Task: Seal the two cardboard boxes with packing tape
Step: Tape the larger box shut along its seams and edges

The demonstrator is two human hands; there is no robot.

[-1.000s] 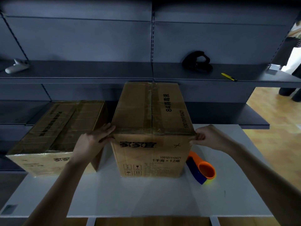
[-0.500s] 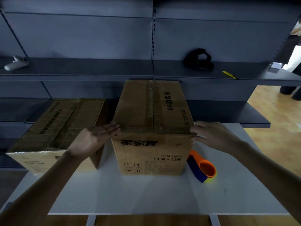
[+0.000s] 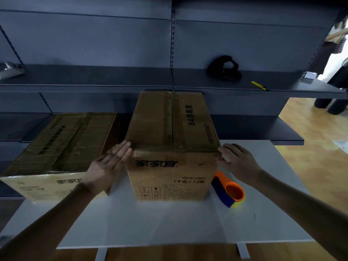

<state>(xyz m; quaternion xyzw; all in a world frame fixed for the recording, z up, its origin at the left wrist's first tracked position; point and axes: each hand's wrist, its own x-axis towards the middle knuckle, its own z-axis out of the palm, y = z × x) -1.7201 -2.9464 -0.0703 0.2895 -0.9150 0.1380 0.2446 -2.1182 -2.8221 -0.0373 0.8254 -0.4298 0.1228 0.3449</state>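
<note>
Both hands, left (image 3: 105,167) and right (image 3: 238,160), flat-fingered against the centre box (image 3: 172,140); its seam tape, apparently wrinkled, may lift.

The one wide-angle view, worn on the person's head, looks forward and down from close above the near edge of the worktop (image 3: 160,223), with the taller cardboard box (image 3: 169,178) centred just ahead and dark wall shelving (image 3: 94,78) filling the background.

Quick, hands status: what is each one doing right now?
Left hand: open, fingers flat against the box at its top left edge.
Right hand: open, fingertips on the box's top right corner, holding nothing.
</note>
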